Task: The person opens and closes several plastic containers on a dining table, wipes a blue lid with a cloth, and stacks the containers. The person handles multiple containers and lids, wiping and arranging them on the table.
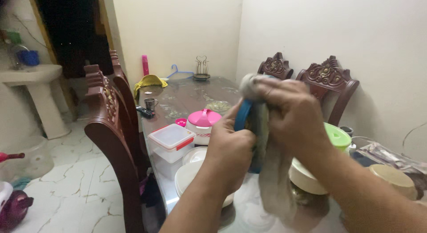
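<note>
**Blue-rimmed plate held on edge and rubbed with a cloth**

The left hand (230,146) gripped a blue-rimmed plate (244,115) by its near edge, fingers clenched around the rim, and held it upright above the glass-topped table (187,97), apparently so that one face was turned toward the other hand. The right hand (291,115) was closed on a grey cloth (273,179) and pressed it against the plate's right side; the loose end of the cloth hung down toward the table.

Below the hands lay a stack of white plates (189,173). Just left of them stood a clear plastic box with a red clip (171,141), and farther off a pink-lidded pot (202,121). To the right sat a green-lidded container (338,136). Carved wooden chairs (109,121) lined the table's left side, and a steel mug (151,103) stood toward the far end.
</note>
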